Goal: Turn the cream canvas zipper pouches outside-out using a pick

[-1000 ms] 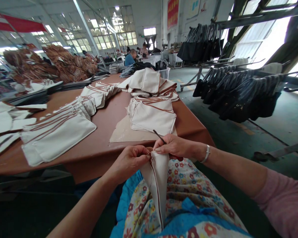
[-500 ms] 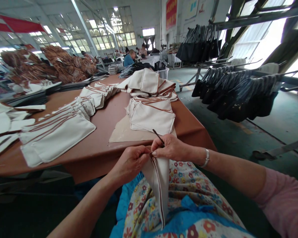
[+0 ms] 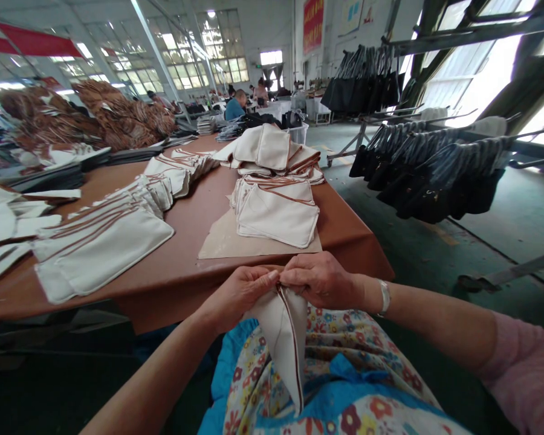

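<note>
I record my left hand (image 3: 238,297) and right hand (image 3: 324,281) close together, each grip pinched on the upper end of a cream piece (image 3: 275,335) with brown edging, its pointed end down over a floral garment (image 3: 362,344), stacked cream pieces (image 3: 278,214) on the bench (image 3: 199,208) beyond

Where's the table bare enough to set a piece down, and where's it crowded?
Bare: the table strip between the left row and the tan sheet, and the corner right of the near stack.
Crowded: far left, with more white pieces; behind the near stack, where another pile lies; and mid-front, where left hand and right hand hold a folded piece.
</note>
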{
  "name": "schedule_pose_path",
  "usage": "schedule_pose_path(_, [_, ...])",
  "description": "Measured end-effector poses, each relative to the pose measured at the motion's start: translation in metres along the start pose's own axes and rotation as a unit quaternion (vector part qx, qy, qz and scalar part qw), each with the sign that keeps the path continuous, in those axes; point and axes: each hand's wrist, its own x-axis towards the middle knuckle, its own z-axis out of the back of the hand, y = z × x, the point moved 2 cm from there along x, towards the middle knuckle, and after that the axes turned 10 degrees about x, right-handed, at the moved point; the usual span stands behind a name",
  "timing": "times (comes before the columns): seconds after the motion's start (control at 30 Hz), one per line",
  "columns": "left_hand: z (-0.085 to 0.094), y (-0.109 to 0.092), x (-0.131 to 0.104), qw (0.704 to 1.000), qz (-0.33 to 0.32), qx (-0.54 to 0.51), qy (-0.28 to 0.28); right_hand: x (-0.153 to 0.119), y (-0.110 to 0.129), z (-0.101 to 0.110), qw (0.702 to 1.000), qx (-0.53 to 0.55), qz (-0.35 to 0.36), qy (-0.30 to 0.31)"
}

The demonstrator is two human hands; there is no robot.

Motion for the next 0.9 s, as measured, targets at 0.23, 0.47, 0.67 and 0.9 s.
schedule_pose_path(0.23, [0.003,-0.005,-0.006,0.989,-0.077,0.128,-0.018,-0.001,-0.005,0.012,0.965,0.223,-0.137,-0.011])
schedule_pose_path(0.47, [-0.004,-0.025,-0.015,0.945,-0.177,0.27,-0.052,0.016,-0.008,0.024,0.885,0.35,-0.29,0.103])
schedule_pose_path(0.67, [-0.01,-0.019,-0.017,0.937,-0.202,0.273,-0.086,0.014,0.001,0.012,0.932,0.29,-0.21,0.053])
schedule_pose_path(0.9, [0.006,-0.006,-0.01,0.979,-0.135,0.152,0.017,0.004,0.0,0.01,0.931,0.298,-0.21,0.015])
